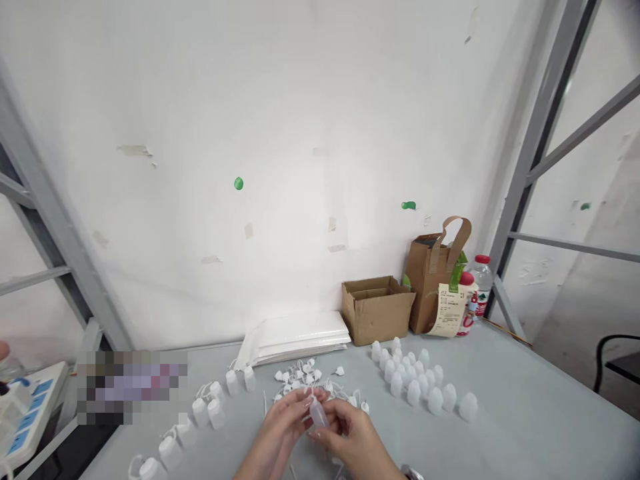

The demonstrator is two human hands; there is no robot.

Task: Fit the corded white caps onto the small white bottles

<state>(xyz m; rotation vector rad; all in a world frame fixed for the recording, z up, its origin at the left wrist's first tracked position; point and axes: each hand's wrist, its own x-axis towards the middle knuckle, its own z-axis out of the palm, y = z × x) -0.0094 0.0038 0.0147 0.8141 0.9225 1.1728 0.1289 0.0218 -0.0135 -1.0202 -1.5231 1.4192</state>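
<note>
White plastic shows between your hands: a small cloudy bottle (318, 413), tilted with its narrow end toward the upper left, held above the grey table (520, 407) near the bottom middle of your view. Your left hand (280, 430) comes in from the lower left, its fingertips (306, 399) pressed together and pinching the bottle's upper end. Your right hand (350, 437) comes in from the lower right, its fingers (330, 417) curled in against the bottle's side. You can't tell exactly how each finger sits, because the hands overlap. A watch (412, 473) shows at your right wrist.

Just beyond your hands lies a loose heap of little white caps with cords (300, 379). To your right, a cluster of upright bottles (415, 380) stands on the table; to your left, a row of bottles with cords (200, 413) runs toward you. Farther back by the wall sit a stack of white packets (295, 337), a cardboard box (377, 312), a paper bag (425, 280) with a paper slip (449, 310) on it, and a water bottle (481, 287). A power strip (30, 407) sits at far left, beside a blurred patch (131, 387).
</note>
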